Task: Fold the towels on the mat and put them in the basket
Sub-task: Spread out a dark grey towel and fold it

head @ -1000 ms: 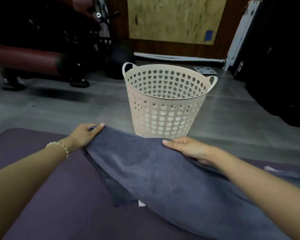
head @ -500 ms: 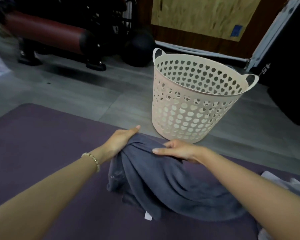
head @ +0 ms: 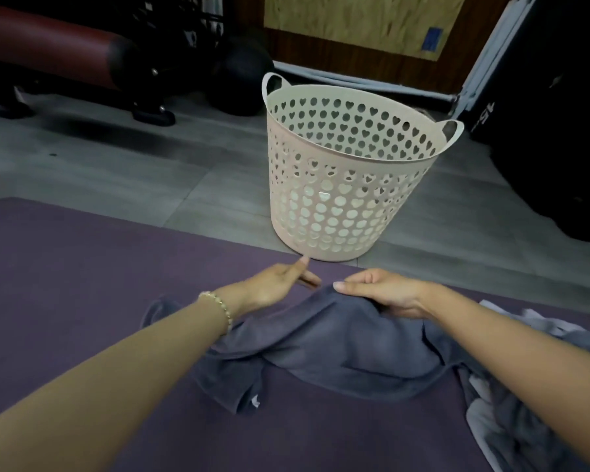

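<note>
A person's right hand (head: pixel 385 294) pinches the far edge of a dark grey terry towel (head: pixel 337 349) on the purple foam mat (head: pixel 82 267); the left hand (head: pixel 280 284), gripping that edge half a second ago, now hangs slack and empty beside it. Held spread a second ago, the towel lies bunched under both wrists, seemingly unfolded, with the cream heart-perforated plastic basket (head: pixel 341 212) just beyond the hands.

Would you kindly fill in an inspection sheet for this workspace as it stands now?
Surface: purple mat on a grey floor.
Job's things: dark grey towel bunched on the mat; crumpled towels at its right; basket upright on the floor beyond the mat, no towel seen inside.
Clutter: nothing seen.
Hands: left hand open beside the towel; right hand grips the towel's far edge.
Cables: nothing seen.
Surroundings: red padded bench, dark ball, plywood board behind.
</note>
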Demonstrator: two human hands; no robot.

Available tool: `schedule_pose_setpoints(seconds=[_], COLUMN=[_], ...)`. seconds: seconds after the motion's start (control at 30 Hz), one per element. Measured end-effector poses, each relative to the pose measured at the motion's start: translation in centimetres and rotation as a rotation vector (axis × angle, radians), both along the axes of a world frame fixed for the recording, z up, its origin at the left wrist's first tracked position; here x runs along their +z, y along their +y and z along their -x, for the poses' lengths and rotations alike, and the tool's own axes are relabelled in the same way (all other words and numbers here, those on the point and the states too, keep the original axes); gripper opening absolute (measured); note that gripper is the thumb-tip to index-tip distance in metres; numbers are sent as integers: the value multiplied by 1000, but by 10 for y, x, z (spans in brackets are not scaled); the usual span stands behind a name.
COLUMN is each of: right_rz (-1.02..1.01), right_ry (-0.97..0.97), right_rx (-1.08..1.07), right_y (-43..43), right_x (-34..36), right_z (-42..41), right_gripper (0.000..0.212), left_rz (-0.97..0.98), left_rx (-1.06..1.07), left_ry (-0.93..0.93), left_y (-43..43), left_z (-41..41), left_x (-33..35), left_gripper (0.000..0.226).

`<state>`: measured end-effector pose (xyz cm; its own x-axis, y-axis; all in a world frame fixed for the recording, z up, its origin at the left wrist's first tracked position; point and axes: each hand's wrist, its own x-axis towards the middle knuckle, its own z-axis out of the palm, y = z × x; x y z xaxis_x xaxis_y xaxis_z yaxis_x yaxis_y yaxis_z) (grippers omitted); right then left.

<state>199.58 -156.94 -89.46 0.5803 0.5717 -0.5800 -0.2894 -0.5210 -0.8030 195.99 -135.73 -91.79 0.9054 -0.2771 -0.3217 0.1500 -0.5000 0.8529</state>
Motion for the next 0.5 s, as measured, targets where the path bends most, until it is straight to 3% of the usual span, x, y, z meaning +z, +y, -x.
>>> schedule_pose_setpoints(seconds=[0.1,0.2,0.27,0.37,0.43,0.5], right_rz=[-37,173,280,251,150,66], right_ry=[32,-16,-82,-65,-13,27], right_rx=[0,149,203,170,162,199], right_y=[-13,-36,-55,-80,-83,-70], right_x=[12,21,23,24,20,9], right_z=[-7,-13,-18,-23,-22,-14], right_gripper=[36,51,69,87,83,69], left_rz=[87,279,261,-84,-344,-482], left_rx=[44,162,278,411,465,523], left_ry=[23,4,-72,-224,-273,-255], left_y=[-27,-26,-9,40,69,87], left_z=[-2,-5,-11,-21,-18,-12], left_x=[5,15,28,33,26,11], left_gripper=[50,31,26,41,49,48])
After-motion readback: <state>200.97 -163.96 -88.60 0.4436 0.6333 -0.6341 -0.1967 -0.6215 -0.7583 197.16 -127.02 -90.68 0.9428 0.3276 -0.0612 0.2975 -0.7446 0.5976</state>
